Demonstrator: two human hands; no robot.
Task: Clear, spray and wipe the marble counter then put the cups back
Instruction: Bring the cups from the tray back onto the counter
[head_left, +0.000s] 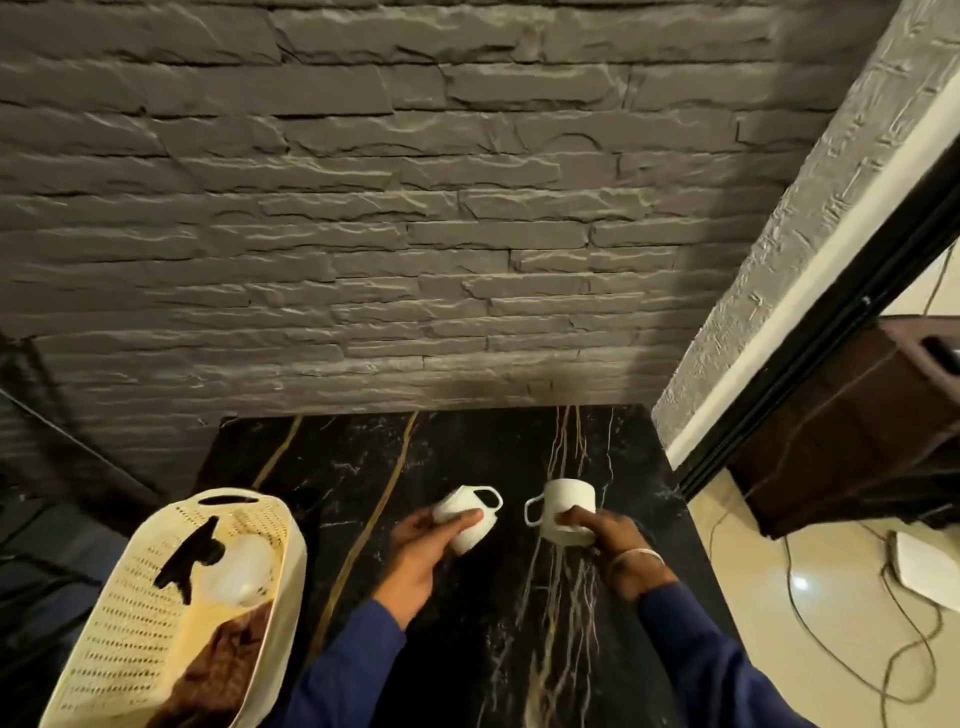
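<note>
To the right of the basket (130, 613), the left hand (423, 545) grips the tilted left cup (470, 527) and the right hand (615, 538) grips the right cup (566, 506) over the worktop (363, 467); whether they are being cleared or returned is unclear, and either way the next move needs both kept level.

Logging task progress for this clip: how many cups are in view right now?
2. The left cup, tilted, is gripped in the left hand. The right cup is gripped in the right hand. Both are over the marble counter. The basket at left could hide more.
</note>
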